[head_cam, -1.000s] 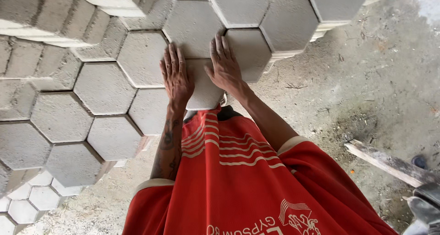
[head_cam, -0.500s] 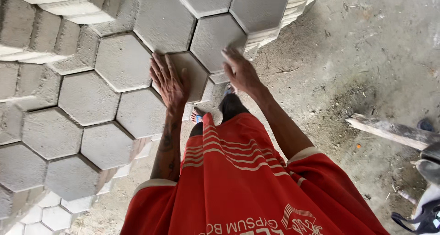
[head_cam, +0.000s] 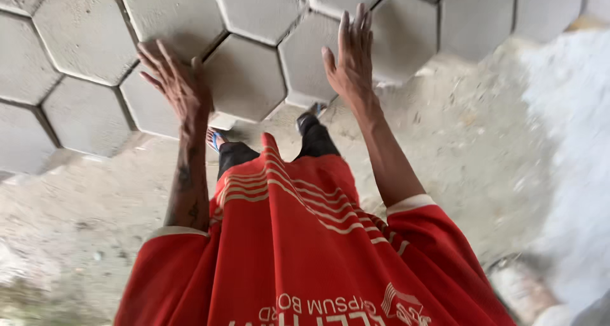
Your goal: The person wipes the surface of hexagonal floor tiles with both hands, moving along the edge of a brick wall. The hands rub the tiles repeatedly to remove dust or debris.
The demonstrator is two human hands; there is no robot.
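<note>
The person is bending over a field of grey hexagonal paving blocks (head_cam: 267, 8) that are sitting edge to edge in a honeycomb on the sandy ground (head_cam: 82, 199). The left hand (head_cam: 181, 88) is curling over the left edge of the outermost hexagonal block (head_cam: 244, 78), fingers hooked loosely around its side rather than clenched, as if steadying it in the gap. The right hand (head_cam: 352, 62) is lying flat and released, fingers straight, pressing on the neighbouring block (head_cam: 311, 59) just beside it. The red shirt (head_cam: 305, 250) is hanging forward, partly hiding the feet.
</note>
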